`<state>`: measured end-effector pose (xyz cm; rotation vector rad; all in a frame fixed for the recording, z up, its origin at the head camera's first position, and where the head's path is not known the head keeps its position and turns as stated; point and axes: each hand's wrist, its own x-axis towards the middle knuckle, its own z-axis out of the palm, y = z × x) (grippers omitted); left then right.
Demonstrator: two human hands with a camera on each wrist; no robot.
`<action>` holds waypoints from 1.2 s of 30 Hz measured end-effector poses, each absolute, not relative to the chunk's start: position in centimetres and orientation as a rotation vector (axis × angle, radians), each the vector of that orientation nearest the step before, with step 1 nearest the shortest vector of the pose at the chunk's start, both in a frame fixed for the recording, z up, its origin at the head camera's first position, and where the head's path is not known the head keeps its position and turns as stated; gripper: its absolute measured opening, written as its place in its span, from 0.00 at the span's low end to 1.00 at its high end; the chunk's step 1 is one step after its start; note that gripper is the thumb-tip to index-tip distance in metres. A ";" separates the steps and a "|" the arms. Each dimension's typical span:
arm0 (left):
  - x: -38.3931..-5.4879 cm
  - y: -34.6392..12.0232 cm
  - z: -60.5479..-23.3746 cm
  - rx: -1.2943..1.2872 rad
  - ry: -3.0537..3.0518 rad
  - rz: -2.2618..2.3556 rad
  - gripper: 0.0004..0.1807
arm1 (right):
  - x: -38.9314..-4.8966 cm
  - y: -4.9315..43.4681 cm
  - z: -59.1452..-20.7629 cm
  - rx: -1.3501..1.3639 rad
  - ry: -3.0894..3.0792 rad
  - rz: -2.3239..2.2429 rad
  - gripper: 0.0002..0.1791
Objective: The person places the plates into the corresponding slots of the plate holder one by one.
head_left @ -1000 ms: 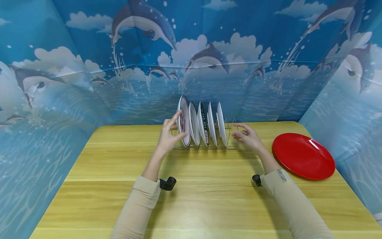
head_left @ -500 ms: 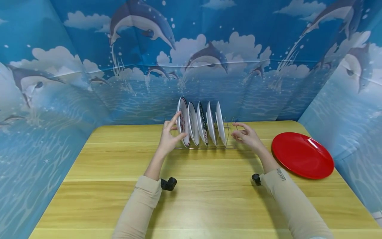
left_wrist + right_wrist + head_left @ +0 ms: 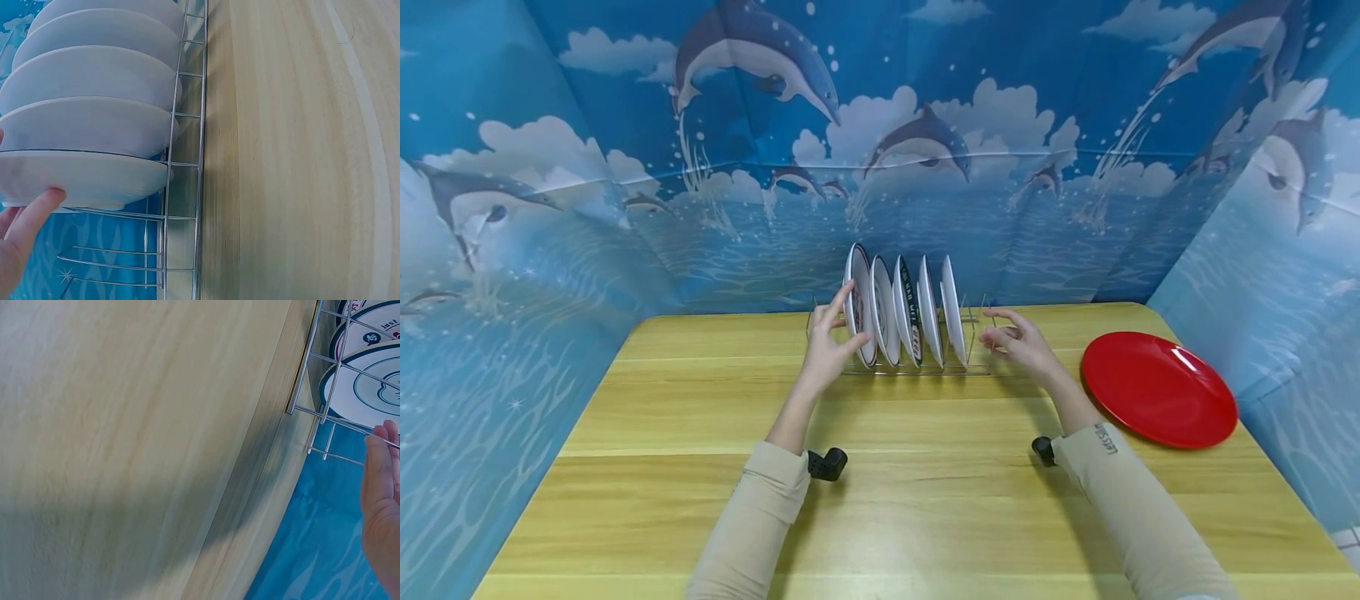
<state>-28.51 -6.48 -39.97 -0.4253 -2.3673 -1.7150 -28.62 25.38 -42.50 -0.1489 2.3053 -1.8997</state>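
A wire dish rack (image 3: 925,373) holds several white plates on edge. The person's left hand (image 3: 826,350) is at the leftmost plate (image 3: 858,267), which has red print and a dark rim. It pinches this plate; in the left wrist view the thumb (image 3: 51,197) lies on the plate's back and a fingertip shows at the rim's far side. The right hand (image 3: 1024,346), fingers bent, is at the rack's right end. In the right wrist view its fingertips (image 3: 389,430) meet the end wire, which passes between thumb and fingers.
A large red plate (image 3: 1157,387) lies flat on the wooden table (image 3: 910,500), right of the right arm. Behind the rack hangs a blue cloth (image 3: 737,267) printed with dolphins, and more of it covers both sides. The rack's right end slots hold no plate.
Both hands keep their places at the rack and the plates stay where they are. Only the head view has shifted very slightly.
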 end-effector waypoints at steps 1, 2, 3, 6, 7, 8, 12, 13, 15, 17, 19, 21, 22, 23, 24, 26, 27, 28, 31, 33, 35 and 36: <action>-28.5 -6.5 -39.9 -0.423 -2.372 -1.715 0.44 | -28.6 25.4 -42.5 -0.146 2.304 -1.903 0.24; -28.4 -6.5 -39.9 -0.423 -2.381 -1.712 0.44 | -28.6 25.4 -42.5 -0.141 2.304 -1.905 0.24; -28.4 -6.4 -39.9 -0.424 -2.390 -1.706 0.44 | -28.6 25.4 -42.5 -0.138 2.304 -1.907 0.24; -28.1 -6.4 -39.9 -0.433 -2.419 -1.697 0.43 | -28.4 25.5 -42.7 -0.152 2.307 -1.912 0.26; -28.0 -6.4 -40.0 -0.446 -2.424 -1.688 0.42 | -28.3 25.5 -42.7 -0.160 2.313 -1.911 0.26; -27.9 -6.3 -40.0 -0.459 -2.422 -1.687 0.41 | -28.2 25.6 -42.7 -0.173 2.312 -1.912 0.27; -27.0 -6.0 -40.5 -0.452 -2.336 -1.724 0.40 | -27.3 25.8 -42.7 -0.202 2.283 -1.949 0.31; -26.7 -5.8 -40.6 -0.441 -2.291 -1.723 0.40 | -27.0 25.8 -42.6 -0.195 2.272 -1.968 0.32; -26.1 -5.4 -40.8 -0.402 -2.179 -1.714 0.38 | -26.3 26.0 -42.3 -0.169 2.266 -2.000 0.34; -25.6 -4.8 -41.0 -0.388 -2.049 -1.664 0.37 | -25.5 26.5 -41.9 -0.145 2.277 -2.034 0.34; -25.0 -4.0 -41.0 -0.410 -1.928 -1.605 0.34 | -24.6 27.2 -41.6 -0.119 2.248 -2.125 0.34; -24.0 -3.0 -40.6 -0.449 -1.842 -1.582 0.31 | -23.6 28.1 -41.3 -0.112 2.173 -2.259 0.33; -23.4 -2.5 -40.2 -0.480 -1.805 -1.577 0.29 | -23.1 28.7 -41.1 -0.114 2.129 -2.333 0.33; -23.1 -1.9 -40.2 -0.513 -1.772 -1.574 0.28 | -22.6 29.2 -41.1 -0.117 2.079 -2.411 0.32; -22.5 -1.4 -39.9 -0.534 -1.758 -1.583 0.28 | -22.2 29.9 -41.1 -0.111 2.027 -2.484 0.32; -21.2 -0.2 -39.1 -0.578 -1.750 -1.616 0.26 | -22.2 32.4 -42.6 -0.095 1.981 -2.581 0.32; -20.6 0.3 -38.9 -0.602 -1.749 -1.633 0.26 | -22.2 33.7 -43.5 -0.090 1.978 -2.618 0.33; -20.3 0.9 -39.0 -0.629 -1.744 -1.655 0.26 | -22.2 35.1 -44.5 -0.080 1.980 -2.647 0.34; -19.3 2.5 -39.1 -0.680 -1.757 -1.788 0.27 | -22.3 39.3 -47.6 -0.049 1.978 -2.717 0.37; -18.9 3.5 -39.5 -0.699 -1.766 -1.893 0.27 | -21.4 40.9 -48.2 -0.028 1.960 -2.768 0.38; -18.7 4.6 -40.1 -0.701 -1.790 -2.008 0.28 | -20.6 42.3 -48.5 0.031 1.941 -2.806 0.39; -18.6 5.2 -40.4 -0.701 -1.801 -2.061 0.29 | -20.1 42.9 -48.6 0.061 1.930 -2.830 0.39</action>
